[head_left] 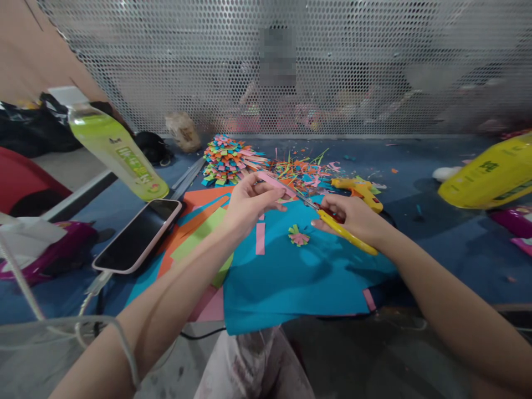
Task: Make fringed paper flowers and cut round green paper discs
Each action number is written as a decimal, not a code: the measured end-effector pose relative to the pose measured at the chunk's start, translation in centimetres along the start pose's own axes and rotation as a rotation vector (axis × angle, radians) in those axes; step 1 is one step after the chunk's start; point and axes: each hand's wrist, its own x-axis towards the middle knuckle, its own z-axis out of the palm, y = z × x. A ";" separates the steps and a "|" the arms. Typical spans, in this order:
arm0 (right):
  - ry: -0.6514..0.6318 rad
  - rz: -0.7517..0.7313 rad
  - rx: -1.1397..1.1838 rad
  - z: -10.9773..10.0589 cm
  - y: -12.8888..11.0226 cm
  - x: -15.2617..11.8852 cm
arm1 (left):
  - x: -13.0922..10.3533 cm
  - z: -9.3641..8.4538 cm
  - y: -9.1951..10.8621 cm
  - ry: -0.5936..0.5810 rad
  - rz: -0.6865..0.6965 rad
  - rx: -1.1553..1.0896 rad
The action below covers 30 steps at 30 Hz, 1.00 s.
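My left hand (pixel 253 202) pinches a pink paper strip (pixel 276 183) above the blue sheets. In my right hand (pixel 347 216) are scissors with yellow handles (pixel 349 234); their blades reach left to the pink strip and partly overlap it. Below the hands, a small pink and green paper flower (pixel 298 236) lies on a large blue sheet (pixel 291 288). To its left is a loose pink strip (pixel 260 238). Orange and green sheets (pixel 199 238) fan out under my left forearm.
A phone (pixel 139 235) with a cable and a green bottle (pixel 120 152) stand left. Behind are a multicoloured paper cone (pixel 224 160), paper scraps (pixel 301 169) and a yellow glue gun (pixel 359 191). A yellow bottle (pixel 490 172) lies right. A perforated metal panel (pixel 353 66) rises behind.
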 end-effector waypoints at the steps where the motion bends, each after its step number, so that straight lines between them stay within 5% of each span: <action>1: -0.003 -0.001 0.004 0.0 0.0 0.0 | 0.0 0.1 0.1 0.010 -0.002 0.011; 17: 0.052 0.016 0.010 0.1 -0.1 0.1 | -0.1 0.2 0.4 0.091 0.014 0.038; 30: 0.006 0.047 0.112 0.3 0.5 0.3 | 0.3 -0.3 0.0 0.035 0.089 0.213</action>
